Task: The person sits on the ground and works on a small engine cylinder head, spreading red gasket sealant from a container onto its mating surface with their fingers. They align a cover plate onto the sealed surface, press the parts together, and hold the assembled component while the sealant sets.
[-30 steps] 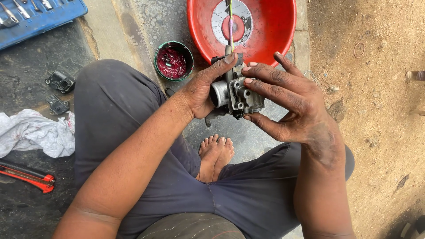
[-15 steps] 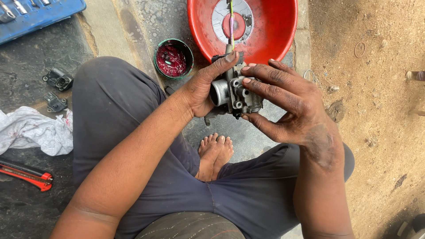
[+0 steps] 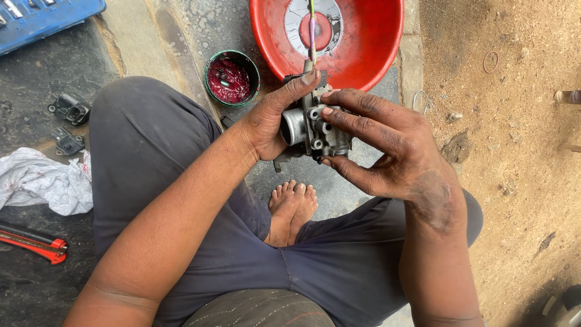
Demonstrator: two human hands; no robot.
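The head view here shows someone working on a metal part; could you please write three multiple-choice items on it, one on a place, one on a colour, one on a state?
1. Where is the small round tin of dark red paste?
A. left of the red basin
B. inside the basin
C. on the white rag

2. What colour is the tool tray at the upper left?
A. yellow
B. blue
C. green

3. How is the grey metal part held?
A. lying on the ground
B. in the left hand alone
C. between the left hand and the right hand

Answers: 1 A, the tin stands on the ground beside the basin's left rim; 2 B, the tray is blue; 3 C, fingers of both hands grip it above the lap.
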